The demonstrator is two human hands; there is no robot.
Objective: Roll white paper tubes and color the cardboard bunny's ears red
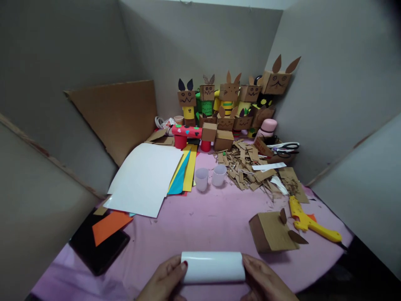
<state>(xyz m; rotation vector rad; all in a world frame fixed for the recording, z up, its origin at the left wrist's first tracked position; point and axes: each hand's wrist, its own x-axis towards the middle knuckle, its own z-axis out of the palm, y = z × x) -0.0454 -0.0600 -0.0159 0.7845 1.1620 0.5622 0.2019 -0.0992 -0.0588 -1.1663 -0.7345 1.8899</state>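
A glossy white paper roll [213, 267] lies level between my hands at the near edge of the table. My left hand [167, 278] grips its left end, thumb in front. Around the right end close the fingers of my right hand [265, 278]; some of them are hidden behind the roll. To the right, close to my right hand, sits a cardboard box head [272, 232] with two pointed ears. Past it lies a yellow glue gun [313, 223]. Two small translucent cups [201, 179] stand beyond the roll.
White sheets [144, 175] and coloured paper [183, 175] lie at left. An orange piece [111, 228] rests on a black tablet-like slab [100, 251]. Cardboard scraps [244, 163], scissors [285, 147] and a red paper figure [188, 131] are farther back, before several cardboard animals [230, 92]. Grey panels [200, 42] enclose the table.
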